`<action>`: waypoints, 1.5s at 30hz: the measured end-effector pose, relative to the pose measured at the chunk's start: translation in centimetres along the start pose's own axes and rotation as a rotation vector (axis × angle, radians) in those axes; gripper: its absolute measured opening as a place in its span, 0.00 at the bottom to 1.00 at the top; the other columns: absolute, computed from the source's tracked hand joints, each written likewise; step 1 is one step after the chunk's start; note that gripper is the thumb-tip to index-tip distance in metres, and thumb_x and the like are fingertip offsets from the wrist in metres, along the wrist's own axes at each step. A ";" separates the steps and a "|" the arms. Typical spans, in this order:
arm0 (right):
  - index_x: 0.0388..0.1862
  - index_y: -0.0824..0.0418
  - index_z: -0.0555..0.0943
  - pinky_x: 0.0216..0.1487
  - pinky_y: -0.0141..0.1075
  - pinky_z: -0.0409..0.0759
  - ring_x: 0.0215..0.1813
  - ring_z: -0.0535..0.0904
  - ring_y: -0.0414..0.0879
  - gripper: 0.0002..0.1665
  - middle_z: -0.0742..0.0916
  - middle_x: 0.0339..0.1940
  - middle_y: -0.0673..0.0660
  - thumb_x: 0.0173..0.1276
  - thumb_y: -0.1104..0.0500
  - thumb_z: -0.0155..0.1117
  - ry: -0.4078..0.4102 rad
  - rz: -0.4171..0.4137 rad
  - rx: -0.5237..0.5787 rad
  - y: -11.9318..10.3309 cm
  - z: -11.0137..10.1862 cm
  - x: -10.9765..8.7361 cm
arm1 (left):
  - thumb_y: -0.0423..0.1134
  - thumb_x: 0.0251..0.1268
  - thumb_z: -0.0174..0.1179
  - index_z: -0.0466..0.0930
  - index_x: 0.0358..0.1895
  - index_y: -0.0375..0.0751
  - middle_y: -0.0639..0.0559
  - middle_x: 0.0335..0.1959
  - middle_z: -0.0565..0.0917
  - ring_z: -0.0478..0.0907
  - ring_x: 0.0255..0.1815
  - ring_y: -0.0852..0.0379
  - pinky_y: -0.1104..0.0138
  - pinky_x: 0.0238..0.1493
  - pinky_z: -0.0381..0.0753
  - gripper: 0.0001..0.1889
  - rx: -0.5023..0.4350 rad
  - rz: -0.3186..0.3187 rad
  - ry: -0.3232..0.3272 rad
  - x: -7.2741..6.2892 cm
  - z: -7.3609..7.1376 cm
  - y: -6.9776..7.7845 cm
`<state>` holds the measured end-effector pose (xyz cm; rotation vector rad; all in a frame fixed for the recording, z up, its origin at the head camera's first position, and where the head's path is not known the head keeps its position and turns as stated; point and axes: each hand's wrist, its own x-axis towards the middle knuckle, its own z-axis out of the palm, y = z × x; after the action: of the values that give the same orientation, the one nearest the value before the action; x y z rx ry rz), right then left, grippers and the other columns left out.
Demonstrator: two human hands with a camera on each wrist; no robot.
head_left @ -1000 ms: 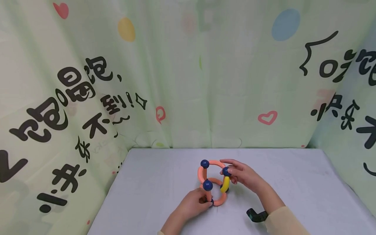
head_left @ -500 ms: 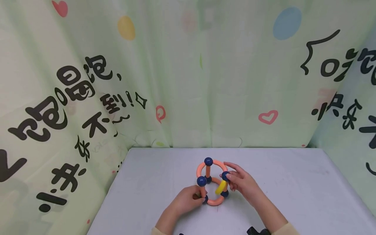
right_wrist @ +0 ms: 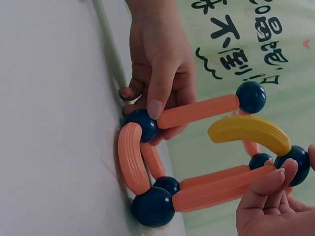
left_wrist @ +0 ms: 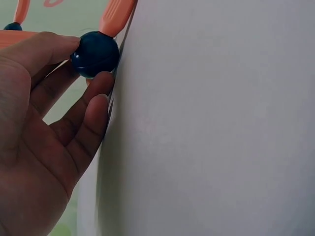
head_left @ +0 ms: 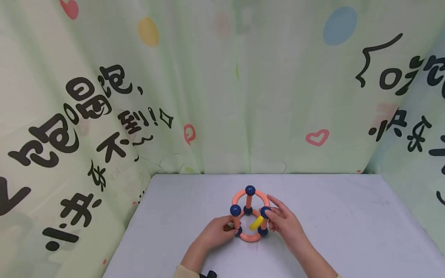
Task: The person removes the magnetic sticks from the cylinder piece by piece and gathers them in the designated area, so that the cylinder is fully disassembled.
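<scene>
A ball-and-stick frame (head_left: 248, 200) stands on the table, with dark blue balls at its corners, curved orange sticks forming an upper and a lower ring, and straight orange sticks as uprights. My left hand (head_left: 215, 233) pinches the lower left blue ball (left_wrist: 96, 54) between thumb and fingers, close to the tabletop. At the upper right, my right hand (head_left: 285, 222) pinches another blue ball (right_wrist: 295, 167). From that ball a curved yellow stick (right_wrist: 248, 130) juts into the middle of the frame; its other end touches nothing in the right wrist view.
A white-covered table (head_left: 174, 200) lies under the frame. Behind it and at both sides hangs a pale green curtain (head_left: 222, 116) with black lettering and coloured shapes. A black strap piece (head_left: 208, 274) shows at the left wrist.
The frame has turned, its near upper ball shifting left. The yellow stick, first hanging by the right upright, now points inward. My left hand moved left; my right hand came slightly lower.
</scene>
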<state>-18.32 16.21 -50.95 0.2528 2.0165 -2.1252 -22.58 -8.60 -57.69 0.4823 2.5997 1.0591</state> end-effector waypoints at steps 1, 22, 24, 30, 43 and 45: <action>0.73 0.42 0.66 0.37 0.33 0.79 0.30 0.76 0.46 0.39 0.85 0.48 0.54 0.65 0.45 0.69 0.007 0.005 0.007 0.1 0.2 -0.1 | 0.47 0.64 0.65 0.80 0.42 0.66 0.69 0.40 0.84 0.76 0.34 0.65 0.67 0.38 0.78 0.06 -0.004 -0.003 0.001 0.0 -0.1 0.0; 0.74 0.43 0.60 0.34 0.35 0.79 0.30 0.75 0.48 0.34 0.86 0.48 0.59 0.73 0.43 0.58 0.024 0.001 -0.005 0.3 1.0 -0.2 | 0.53 0.64 0.64 0.82 0.49 0.66 0.66 0.42 0.85 0.76 0.36 0.65 0.64 0.39 0.80 0.11 -0.013 -0.037 0.055 0.0 -0.5 -0.5; 0.73 0.43 0.62 0.33 0.35 0.80 0.30 0.75 0.49 0.31 0.85 0.47 0.58 0.75 0.41 0.54 0.026 -0.004 -0.060 0.2 0.3 0.4 | 0.53 0.64 0.64 0.82 0.51 0.65 0.66 0.39 0.84 0.76 0.35 0.65 0.65 0.39 0.79 0.13 -0.010 -0.029 0.057 0.0 -0.6 -0.6; 0.72 0.46 0.68 0.32 0.34 0.80 0.30 0.75 0.49 0.27 0.81 0.40 0.61 0.77 0.44 0.52 -0.026 -0.019 -0.251 -1.3 -1.7 3.2 | 0.52 0.65 0.64 0.82 0.51 0.64 0.69 0.39 0.84 0.77 0.37 0.67 0.64 0.42 0.80 0.13 -0.006 0.003 0.048 0.0 -0.7 -0.8; 0.71 0.42 0.70 0.28 0.34 0.71 0.24 0.69 0.47 0.31 0.77 0.23 0.54 0.71 0.40 0.59 -0.368 -0.029 -0.491 -4.8 -3.3 7.6 | 0.56 0.65 0.63 0.82 0.53 0.61 0.67 0.37 0.83 0.75 0.37 0.63 0.65 0.41 0.77 0.16 -0.039 -0.023 0.041 0.1 -0.7 -0.3; 0.72 0.42 0.70 0.28 0.33 0.70 0.24 0.69 0.47 0.31 0.80 0.26 0.54 0.72 0.40 0.58 -0.407 -0.029 -0.476 -4.8 -3.2 7.9 | 0.57 0.65 0.62 0.82 0.53 0.62 0.67 0.36 0.83 0.75 0.36 0.63 0.65 0.40 0.77 0.15 -0.028 -0.025 0.045 0.1 -0.7 -0.4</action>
<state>-27.29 19.45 -48.55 -0.2622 2.1829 -1.4840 -23.03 -9.21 -57.52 0.4234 2.6187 1.1097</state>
